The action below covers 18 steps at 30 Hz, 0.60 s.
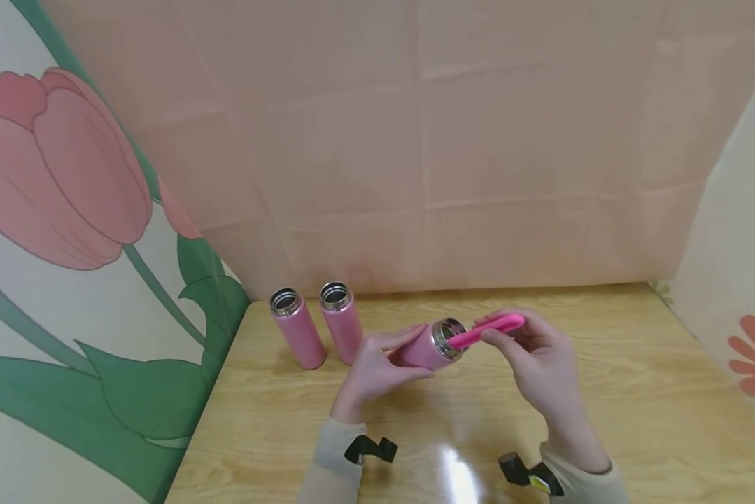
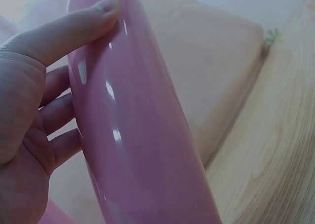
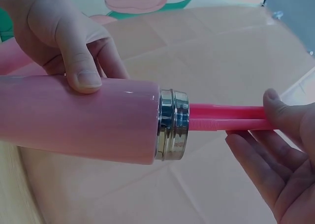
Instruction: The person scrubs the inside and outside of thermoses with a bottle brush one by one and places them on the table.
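Observation:
A pink metal bottle (image 1: 422,348) without a lid is tilted, its steel mouth toward the right hand. My left hand (image 1: 377,367) grips it round the body, the thumb lying along its side in the left wrist view. Between thumb and fingers my right hand (image 1: 541,357) pinches a bright pink handle (image 3: 226,116), grooved along its length with fine ridges on one part. This handle runs straight into the steel neck (image 3: 173,124), and whatever sits at its inner end is hidden inside the bottle.
Two more pink bottles stand open on the wooden table (image 1: 635,392) at the left: one (image 1: 298,332) near the table's left edge, the other (image 1: 342,322) beside it. A peach cloth (image 1: 415,175) hangs behind the table. Walls with painted flowers flank it.

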### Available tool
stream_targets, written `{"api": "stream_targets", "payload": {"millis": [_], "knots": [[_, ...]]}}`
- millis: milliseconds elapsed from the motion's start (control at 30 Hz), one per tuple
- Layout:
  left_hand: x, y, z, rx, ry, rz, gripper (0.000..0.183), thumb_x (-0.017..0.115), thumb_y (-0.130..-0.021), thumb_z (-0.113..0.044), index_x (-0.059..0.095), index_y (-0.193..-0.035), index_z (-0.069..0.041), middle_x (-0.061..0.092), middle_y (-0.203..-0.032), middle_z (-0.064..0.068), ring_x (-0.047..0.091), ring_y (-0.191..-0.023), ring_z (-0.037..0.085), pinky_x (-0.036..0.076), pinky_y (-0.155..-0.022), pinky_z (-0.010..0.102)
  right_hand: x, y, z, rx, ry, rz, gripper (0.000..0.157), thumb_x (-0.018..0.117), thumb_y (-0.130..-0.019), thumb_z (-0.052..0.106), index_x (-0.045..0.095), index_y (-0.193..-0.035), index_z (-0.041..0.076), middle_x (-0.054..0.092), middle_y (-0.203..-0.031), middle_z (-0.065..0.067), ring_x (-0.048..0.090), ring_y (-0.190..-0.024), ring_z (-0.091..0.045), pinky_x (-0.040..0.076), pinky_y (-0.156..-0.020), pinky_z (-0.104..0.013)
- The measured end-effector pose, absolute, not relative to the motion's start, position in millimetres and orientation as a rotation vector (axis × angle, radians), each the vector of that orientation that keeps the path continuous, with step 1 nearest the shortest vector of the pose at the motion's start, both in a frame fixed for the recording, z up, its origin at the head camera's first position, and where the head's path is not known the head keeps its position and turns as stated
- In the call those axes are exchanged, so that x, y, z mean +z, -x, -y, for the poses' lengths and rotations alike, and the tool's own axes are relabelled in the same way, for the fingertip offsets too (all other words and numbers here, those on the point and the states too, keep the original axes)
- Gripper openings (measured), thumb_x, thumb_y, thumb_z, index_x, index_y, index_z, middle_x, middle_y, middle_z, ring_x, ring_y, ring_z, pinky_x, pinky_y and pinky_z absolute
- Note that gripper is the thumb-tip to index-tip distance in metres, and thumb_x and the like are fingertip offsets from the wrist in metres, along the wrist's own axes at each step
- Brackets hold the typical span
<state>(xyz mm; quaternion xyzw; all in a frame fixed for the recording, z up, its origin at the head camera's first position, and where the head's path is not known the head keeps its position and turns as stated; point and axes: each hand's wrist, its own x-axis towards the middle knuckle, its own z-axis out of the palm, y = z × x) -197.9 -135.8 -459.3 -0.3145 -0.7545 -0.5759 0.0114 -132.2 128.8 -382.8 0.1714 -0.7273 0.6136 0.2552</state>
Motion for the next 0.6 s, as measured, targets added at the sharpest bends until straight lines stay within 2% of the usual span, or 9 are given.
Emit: {"api": "stream_targets", "payload": {"millis": [133, 400, 600], "knots": [[-458.8, 197.2, 135.6, -1.782, 0.959, 2.390, 0.071, 0.097, -0.082, -0.021, 0.067, -0.146, -0.028, 0.065, -0.145, -0.011, 0.062, -0.135, 0.015, 0.047, -0.115, 0.040, -384.0, 133.3, -129.8, 1.764, -0.496, 1.921, 0.017, 0.070, -0.093, -0.020, 0.072, -0.108, -0.010, 0.080, -0.107, -0.007, 0.077, -0.094, -0.014, 0.062, -0.085, -0.026], [-458.5, 198.7, 137.2, -1.827, 0.953, 2.408, 0.071, 0.096, -0.083, -0.021, 0.067, -0.146, -0.029, 0.065, -0.145, -0.012, 0.062, -0.134, 0.015, 0.049, -0.114, 0.041, -381.0, 131.7, -130.7, 1.923, -0.488, 1.707, 0.016, 0.063, -0.098, -0.020, 0.065, -0.113, -0.020, 0.080, -0.106, -0.012, 0.077, -0.094, -0.016, 0.063, -0.082, -0.029], [-458.6, 199.1, 139.1, -1.824, 0.961, 2.407, 0.070, 0.095, -0.083, -0.019, 0.067, -0.147, -0.028, 0.065, -0.146, -0.011, 0.063, -0.133, 0.016, 0.051, -0.112, 0.038, -377.5, 127.9, -133.4, 2.009, -0.378, 1.636, 0.020, 0.064, -0.099, -0.016, 0.065, -0.119, -0.019, 0.079, -0.108, -0.014, 0.078, -0.095, -0.020, 0.063, -0.083, -0.033]]}}
